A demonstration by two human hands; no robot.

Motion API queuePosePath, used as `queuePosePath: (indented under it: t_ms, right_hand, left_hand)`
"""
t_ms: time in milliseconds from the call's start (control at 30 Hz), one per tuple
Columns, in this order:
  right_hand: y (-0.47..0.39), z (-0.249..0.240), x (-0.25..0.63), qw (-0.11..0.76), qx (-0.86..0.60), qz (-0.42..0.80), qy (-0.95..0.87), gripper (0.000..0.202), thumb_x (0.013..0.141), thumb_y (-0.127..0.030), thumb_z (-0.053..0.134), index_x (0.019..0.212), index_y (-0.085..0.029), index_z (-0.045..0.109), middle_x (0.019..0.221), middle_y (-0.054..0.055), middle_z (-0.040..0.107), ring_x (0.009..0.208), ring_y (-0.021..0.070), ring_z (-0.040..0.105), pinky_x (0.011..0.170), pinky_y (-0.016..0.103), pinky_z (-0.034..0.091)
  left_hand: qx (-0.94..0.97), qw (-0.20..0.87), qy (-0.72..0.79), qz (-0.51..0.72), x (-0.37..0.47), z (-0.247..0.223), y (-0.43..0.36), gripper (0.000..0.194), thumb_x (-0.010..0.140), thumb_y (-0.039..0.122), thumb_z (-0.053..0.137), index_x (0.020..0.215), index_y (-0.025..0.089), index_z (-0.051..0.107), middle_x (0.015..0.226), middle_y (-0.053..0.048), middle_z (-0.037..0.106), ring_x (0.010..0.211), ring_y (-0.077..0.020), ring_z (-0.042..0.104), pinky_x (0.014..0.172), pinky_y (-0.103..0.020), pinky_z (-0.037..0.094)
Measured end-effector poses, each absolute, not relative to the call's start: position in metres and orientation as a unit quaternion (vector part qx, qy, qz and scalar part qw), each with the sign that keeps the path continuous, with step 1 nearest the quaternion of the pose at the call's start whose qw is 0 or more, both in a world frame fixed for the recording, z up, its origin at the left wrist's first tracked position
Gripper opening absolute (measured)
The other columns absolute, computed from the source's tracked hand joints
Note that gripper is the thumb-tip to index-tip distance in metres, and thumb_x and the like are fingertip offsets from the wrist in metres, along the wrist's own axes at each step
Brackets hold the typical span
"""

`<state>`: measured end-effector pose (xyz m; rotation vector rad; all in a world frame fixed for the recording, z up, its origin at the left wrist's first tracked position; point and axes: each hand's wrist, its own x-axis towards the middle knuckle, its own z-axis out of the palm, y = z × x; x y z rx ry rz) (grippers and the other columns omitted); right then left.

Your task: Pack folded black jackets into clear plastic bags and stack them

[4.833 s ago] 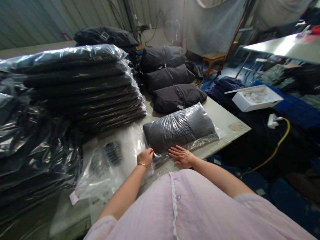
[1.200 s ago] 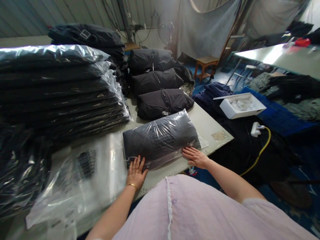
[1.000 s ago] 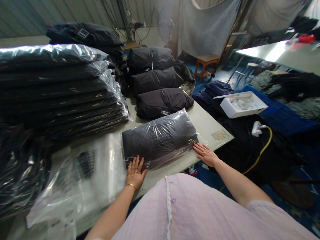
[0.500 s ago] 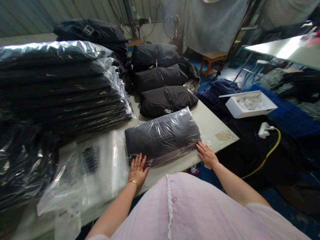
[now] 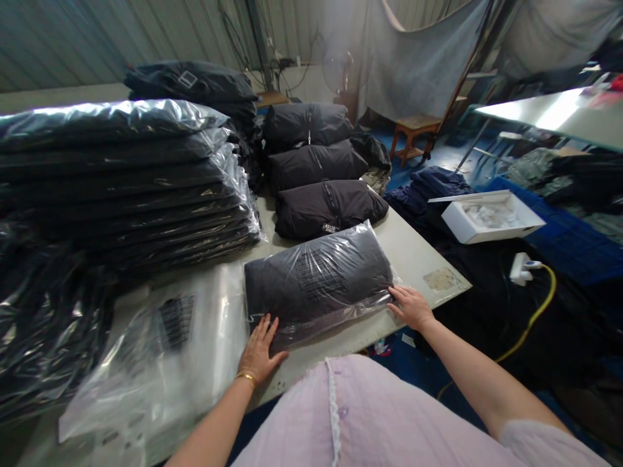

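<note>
A dark folded garment in a clear plastic bag point(image 5: 321, 275) lies in front of me on the table point(image 5: 413, 259). My left hand point(image 5: 261, 350) rests at the bag's near left corner, fingers stretched out and the thumb spread. At the bag's right end, my right hand point(image 5: 411, 306) touches the edge with its fingers extended. Flat clear plastic bags point(image 5: 209, 331) with black print lie just left of the garment. Behind it, several folded black jackets point(image 5: 331, 207) sit in a row, each with a zip or tag showing.
A tall stack of bagged dark garments point(image 5: 160, 175) fills the table's left side. Off the right edge stand a white open box point(image 5: 487, 224), a power strip point(image 5: 523, 269) with a yellow cable point(image 5: 535, 318), and dark cloth. A wooden stool point(image 5: 413, 136) is farther back.
My view has tilted up slightly, so things sit lower in the picture. Both hands stay at the bagged garment's ends; the right hand's fingers now lie a little higher along its right edge.
</note>
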<state>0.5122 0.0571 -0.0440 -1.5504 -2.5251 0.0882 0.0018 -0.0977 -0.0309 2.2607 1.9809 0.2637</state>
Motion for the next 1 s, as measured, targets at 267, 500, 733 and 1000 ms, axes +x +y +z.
queuePosePath:
  t_ms: [267,500,733,1000]
  right_hand:
    - [0.070,-0.014,0.493,0.048,-0.508,0.013,-0.860,0.056,0.082,-0.062,0.055,0.118,-0.020,0.062,0.104,0.014,0.065,0.102,0.0312,0.055,0.096,0.044,0.037]
    - [0.068,-0.030,0.500,0.072,-0.495,0.011,-0.866,0.065,0.078,-0.062,0.060,0.129,-0.022,0.057,0.117,0.014,0.063,0.113,0.0317,0.054,0.105,0.048,0.032]
    - [0.076,-0.018,0.498,0.088,-0.436,-0.014,-0.896,0.039,0.089,-0.028,0.050,0.127,-0.026,0.061,0.127,0.008,0.064,0.112,0.0255,0.058,0.111,0.045,0.032]
    - [0.099,0.019,0.496,0.136,-0.400,0.019,-0.906,0.041,0.085,-0.017,0.045,0.119,-0.025,0.067,0.126,0.005,0.065,0.113,0.0228,0.059,0.106,0.043,0.040]
  left_hand:
    - [0.757,0.109,0.641,0.065,-0.007,-0.015,-0.083,0.085,0.067,0.006,0.046,0.149,0.021,0.035,0.158,-0.003,0.026,0.144,-0.0201,0.029,0.117,-0.035,0.032]
    - [0.676,0.311,0.650,0.158,-0.009,0.025,-0.057,0.069,0.073,0.014,0.038,0.139,0.026,0.051,0.140,0.005,0.052,0.131,-0.0174,0.049,0.114,-0.038,0.037]
    - [0.609,0.440,0.611,0.250,-0.012,0.073,-0.025,0.053,0.078,0.037,0.051,0.126,0.019,0.064,0.129,-0.004,0.063,0.124,-0.0254,0.057,0.112,-0.044,0.039]
    - [0.644,0.399,0.597,0.265,-0.021,0.123,0.006,0.049,0.076,0.043,0.050,0.112,0.020,0.073,0.119,-0.004,0.070,0.113,-0.0254,0.063,0.103,-0.039,0.047]
